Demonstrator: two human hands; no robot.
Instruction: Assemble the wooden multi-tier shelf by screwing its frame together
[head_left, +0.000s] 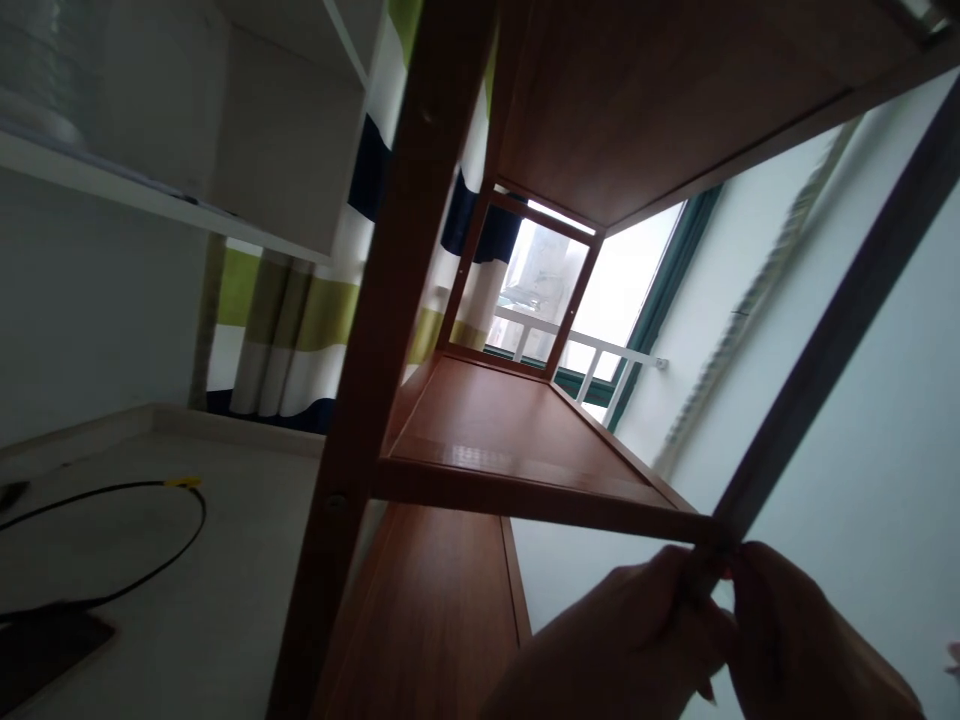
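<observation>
A reddish-brown wooden shelf unit [352, 360] fills the middle of the view, seen at a tilt. Both hands meet at the corner where the middle shelf board [487, 405] joins the right front post [840, 320]. My left hand [637, 620] is closed round this post just below the joint. Close against its other side, my right hand [802, 630] has its fingers pinched together at the joint. A tiny reddish spot shows between the hands, too small to name. Whatever the right fingers hold is hidden in shadow.
At left, a white desk [187, 560] bears a black cable [142, 590] with a yellow tag and a dark flat object [52, 655]. Above it hangs a white cabinet [285, 150]. Striped curtains [300, 310], a window [547, 280] and a white railing [615, 350] lie beyond.
</observation>
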